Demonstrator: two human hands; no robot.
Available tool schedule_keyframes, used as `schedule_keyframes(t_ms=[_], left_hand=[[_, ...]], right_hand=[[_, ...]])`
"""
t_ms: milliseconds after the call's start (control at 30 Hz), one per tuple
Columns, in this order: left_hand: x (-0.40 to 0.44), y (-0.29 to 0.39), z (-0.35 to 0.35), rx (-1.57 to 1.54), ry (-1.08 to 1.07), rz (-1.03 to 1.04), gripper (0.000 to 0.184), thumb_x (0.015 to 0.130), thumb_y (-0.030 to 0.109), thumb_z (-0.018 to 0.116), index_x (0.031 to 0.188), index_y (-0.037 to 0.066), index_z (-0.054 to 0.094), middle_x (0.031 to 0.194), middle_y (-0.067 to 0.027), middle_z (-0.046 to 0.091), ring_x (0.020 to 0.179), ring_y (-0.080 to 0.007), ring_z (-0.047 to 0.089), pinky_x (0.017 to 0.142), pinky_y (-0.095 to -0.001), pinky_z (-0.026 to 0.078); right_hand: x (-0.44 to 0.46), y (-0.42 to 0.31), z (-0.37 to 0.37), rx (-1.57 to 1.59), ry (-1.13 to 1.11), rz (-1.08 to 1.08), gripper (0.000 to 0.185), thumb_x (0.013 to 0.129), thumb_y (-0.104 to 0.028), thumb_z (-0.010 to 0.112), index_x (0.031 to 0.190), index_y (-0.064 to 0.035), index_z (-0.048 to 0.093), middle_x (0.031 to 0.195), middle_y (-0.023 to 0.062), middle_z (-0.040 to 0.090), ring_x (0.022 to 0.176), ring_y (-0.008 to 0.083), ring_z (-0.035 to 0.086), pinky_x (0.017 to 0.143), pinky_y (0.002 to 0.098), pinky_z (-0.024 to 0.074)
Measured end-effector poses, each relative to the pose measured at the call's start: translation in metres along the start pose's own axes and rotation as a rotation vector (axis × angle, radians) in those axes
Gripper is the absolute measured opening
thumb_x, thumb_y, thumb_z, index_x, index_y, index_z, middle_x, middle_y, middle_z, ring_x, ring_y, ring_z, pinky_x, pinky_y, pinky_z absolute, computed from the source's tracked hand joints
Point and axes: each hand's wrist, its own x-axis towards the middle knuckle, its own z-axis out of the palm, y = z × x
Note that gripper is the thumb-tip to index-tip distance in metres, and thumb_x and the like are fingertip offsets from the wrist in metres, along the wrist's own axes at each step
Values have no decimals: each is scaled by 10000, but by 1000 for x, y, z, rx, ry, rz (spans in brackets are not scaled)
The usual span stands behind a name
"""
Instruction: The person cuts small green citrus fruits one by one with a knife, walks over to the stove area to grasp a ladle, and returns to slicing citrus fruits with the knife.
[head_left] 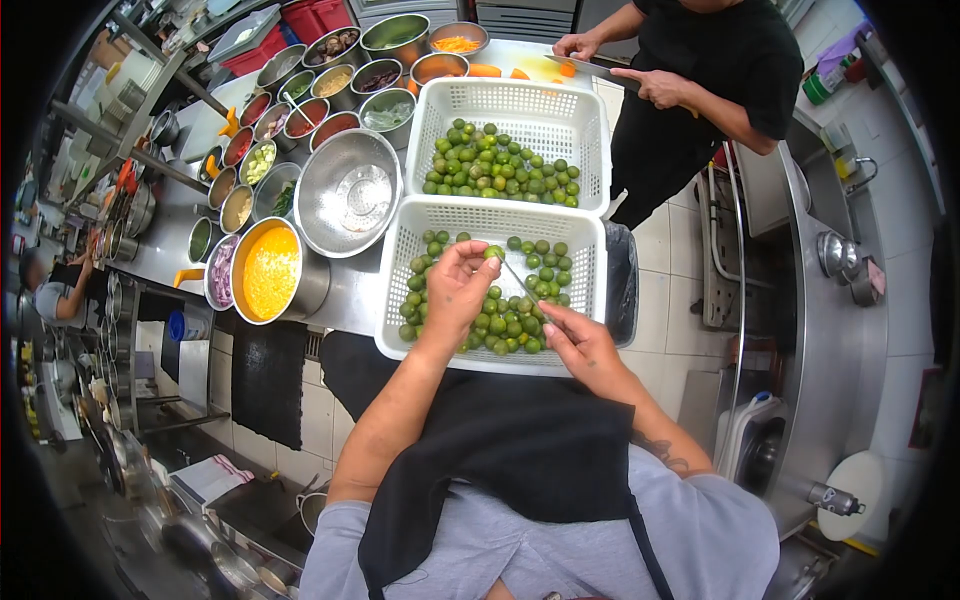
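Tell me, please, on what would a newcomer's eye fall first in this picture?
Probably on the green limes in the near white basket at the centre, with more in the far white basket behind it. Over the near basket, the left hand holds a single lime and the right hand a knife. To the left, the bright yellow food in a metal pot also stands out.
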Motion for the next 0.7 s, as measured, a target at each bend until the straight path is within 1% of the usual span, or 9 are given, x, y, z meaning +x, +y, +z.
schedule_keyframes(t_ms=[167,267,333,400,467,533,567,633,700], left_hand=[[-3,-1,-2,52,-6,24,252,932,8,659,1164,-37,572,992,-67,642,895,-124,631,847,-266,527],[-4,-5,-1,66,2,57,246,929,-9,651,1159,-40,570,985,-64,637,898,-120,624,845,-258,517],[-4,-7,-1,68,-1,92,246,905,-53,653,1133,-49,564,995,-54,606,911,-94,586,773,-221,504],[-10,-11,3,66,-2,104,244,904,-58,651,1131,-49,563,994,-51,603,916,-94,585,774,-221,508],[-13,-14,6,63,-6,115,243,903,-62,650,1129,-49,562,992,-47,600,922,-95,584,775,-221,511],[-15,-16,6,84,-14,102,233,931,-8,648,1149,-40,571,999,-67,634,906,-122,625,837,-251,518],[-13,-15,4,85,-14,102,233,931,-8,648,1149,-40,571,999,-67,634,906,-122,625,837,-251,518],[-10,-7,1,-27,35,-90,234,939,25,657,1152,-34,577,1020,-78,644,903,-137,640,832,-272,541],[-10,-7,-5,-17,9,-108,237,941,37,659,1153,-33,580,1029,-81,647,901,-144,646,830,-283,550]], right_hand=[[1,5,1,17,-12,-2,343,995,-88,599,1325,3,580,1088,129,695,919,119,622,804,258,502],[2,11,3,-2,-20,-30,338,996,-92,595,1320,5,581,1106,135,689,925,133,626,811,269,502],[3,8,4,2,-17,-4,336,998,-95,592,1317,8,582,1112,141,688,939,144,631,823,274,503],[7,6,6,6,-15,23,333,999,-98,589,1314,10,583,1118,148,687,953,154,636,836,279,503],[11,5,8,26,14,-21,327,1002,-106,585,1306,16,587,1118,156,689,985,163,641,861,285,503],[14,5,9,29,15,-21,324,999,-103,588,1300,18,590,1116,164,692,1000,174,648,871,290,504],[15,5,10,32,13,-21,322,996,-101,592,1294,21,594,1114,172,694,1015,186,654,881,295,504],[13,3,10,-23,15,-31,319,991,-97,597,1287,23,596,1119,184,693,1012,206,663,881,303,507],[13,2,9,-78,19,-38,317,986,-93,603,1280,24,598,1124,195,692,1009,226,672,881,310,509]])
